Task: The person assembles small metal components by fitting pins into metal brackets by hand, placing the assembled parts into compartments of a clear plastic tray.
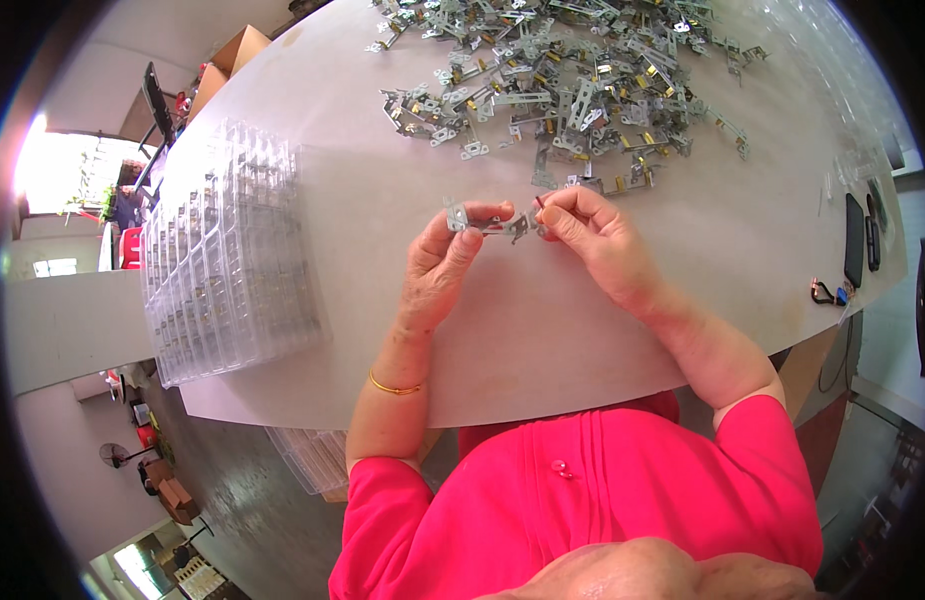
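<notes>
In front of me, over the near part of the table, my left hand [438, 265] pinches a small stamped metal bracket [497, 228] between thumb and fingers. The bracket lies roughly level and points toward my other hand. At its right end, my right hand [604, 245] is closed, thumb against fingertips. A thin red bit [540, 202] shows at those fingertips, but its kind is too small to tell. Just beyond both hands spreads a large heap of similar metal brackets [582, 100], several with brass-coloured parts.
On the left stands a stack of clear plastic trays [227, 260] holding metal parts. Toward the right edge of the pale table [382, 385] lie a black elongated object [853, 240] and a small tool with a blue part [837, 296]. An open cardboard box [232, 60] sits at the far left.
</notes>
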`<state>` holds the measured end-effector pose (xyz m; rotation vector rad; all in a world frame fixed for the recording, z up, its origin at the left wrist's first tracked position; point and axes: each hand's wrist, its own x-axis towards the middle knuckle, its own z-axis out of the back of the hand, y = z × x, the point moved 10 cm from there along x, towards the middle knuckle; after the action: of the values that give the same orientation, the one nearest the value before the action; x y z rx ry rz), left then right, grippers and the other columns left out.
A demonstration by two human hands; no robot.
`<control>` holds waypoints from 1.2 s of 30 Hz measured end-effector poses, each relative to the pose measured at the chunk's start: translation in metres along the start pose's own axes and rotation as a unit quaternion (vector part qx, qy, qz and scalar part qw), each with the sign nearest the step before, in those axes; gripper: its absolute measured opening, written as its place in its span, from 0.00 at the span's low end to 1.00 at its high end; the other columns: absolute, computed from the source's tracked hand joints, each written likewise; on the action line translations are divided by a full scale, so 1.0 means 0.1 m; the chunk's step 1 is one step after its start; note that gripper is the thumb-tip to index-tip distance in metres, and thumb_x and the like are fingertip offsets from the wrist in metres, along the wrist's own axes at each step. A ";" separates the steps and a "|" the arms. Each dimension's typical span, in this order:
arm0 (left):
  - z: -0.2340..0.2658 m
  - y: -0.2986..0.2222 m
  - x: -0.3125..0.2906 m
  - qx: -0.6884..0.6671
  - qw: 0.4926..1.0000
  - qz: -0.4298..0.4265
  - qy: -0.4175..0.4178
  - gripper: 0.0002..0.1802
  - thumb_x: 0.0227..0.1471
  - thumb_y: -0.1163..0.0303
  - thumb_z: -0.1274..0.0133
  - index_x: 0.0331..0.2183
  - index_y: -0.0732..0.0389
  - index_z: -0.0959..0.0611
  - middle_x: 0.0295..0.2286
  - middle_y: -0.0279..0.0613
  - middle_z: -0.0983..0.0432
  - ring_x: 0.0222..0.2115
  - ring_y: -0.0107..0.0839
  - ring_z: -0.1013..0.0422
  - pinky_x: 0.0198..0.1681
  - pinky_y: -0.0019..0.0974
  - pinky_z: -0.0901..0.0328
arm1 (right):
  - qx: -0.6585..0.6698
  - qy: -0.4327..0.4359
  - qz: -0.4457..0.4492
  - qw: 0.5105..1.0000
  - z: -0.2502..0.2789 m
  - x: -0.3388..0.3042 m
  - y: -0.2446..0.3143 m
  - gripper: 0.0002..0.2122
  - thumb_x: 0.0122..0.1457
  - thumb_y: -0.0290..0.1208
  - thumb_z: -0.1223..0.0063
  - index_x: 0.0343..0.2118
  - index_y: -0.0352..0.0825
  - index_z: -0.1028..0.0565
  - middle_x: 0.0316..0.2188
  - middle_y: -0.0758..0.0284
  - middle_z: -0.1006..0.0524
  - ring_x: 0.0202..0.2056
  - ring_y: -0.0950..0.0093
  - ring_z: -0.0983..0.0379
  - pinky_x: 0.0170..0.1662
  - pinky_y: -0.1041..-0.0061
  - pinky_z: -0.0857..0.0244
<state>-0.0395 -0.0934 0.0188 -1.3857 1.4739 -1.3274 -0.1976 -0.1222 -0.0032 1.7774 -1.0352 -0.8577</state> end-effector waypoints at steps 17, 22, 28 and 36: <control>-0.13 0.22 -0.11 0.031 0.986 0.163 0.028 0.17 0.66 0.60 0.53 0.44 0.64 0.21 0.27 0.32 0.26 0.29 0.21 0.29 0.35 0.27 0.32 | -0.215 0.033 0.130 0.967 -0.23 -0.16 0.31 0.02 0.63 0.25 0.45 0.36 0.34 0.25 0.21 0.79 0.31 0.23 0.89 0.42 0.25 0.84 0.44; -0.11 0.13 -0.09 0.098 0.986 0.133 0.032 0.15 0.65 0.61 0.51 0.43 0.64 0.21 0.25 0.30 0.28 0.25 0.19 0.32 0.29 0.25 0.35 | -0.268 0.033 0.155 0.950 -0.25 -0.18 0.39 0.02 0.63 0.25 0.44 0.37 0.34 0.25 0.20 0.77 0.30 0.23 0.88 0.39 0.25 0.82 0.42; -0.12 -0.03 -0.06 0.254 0.966 0.044 0.020 0.12 0.63 0.65 0.48 0.40 0.64 0.20 0.21 0.27 0.32 0.21 0.17 0.40 0.24 0.25 0.43 | -0.241 0.032 0.152 0.958 -0.26 -0.19 0.39 0.07 0.63 0.24 0.44 0.43 0.35 0.27 0.22 0.75 0.28 0.23 0.88 0.37 0.26 0.83 0.40; -0.25 -0.16 -0.04 0.343 0.939 -0.020 0.026 0.10 0.58 0.69 0.43 0.40 0.64 0.20 0.21 0.36 0.31 0.20 0.23 0.39 0.24 0.28 0.41 | -0.254 0.054 0.144 0.955 -0.29 -0.19 0.29 0.08 0.62 0.22 0.45 0.43 0.35 0.26 0.24 0.73 0.27 0.24 0.85 0.34 0.28 0.82 0.38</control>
<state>-0.0583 -0.0829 0.0386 -0.9227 0.8668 -1.6961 -0.1889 -0.1026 0.0369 1.1923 -0.8768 -0.7507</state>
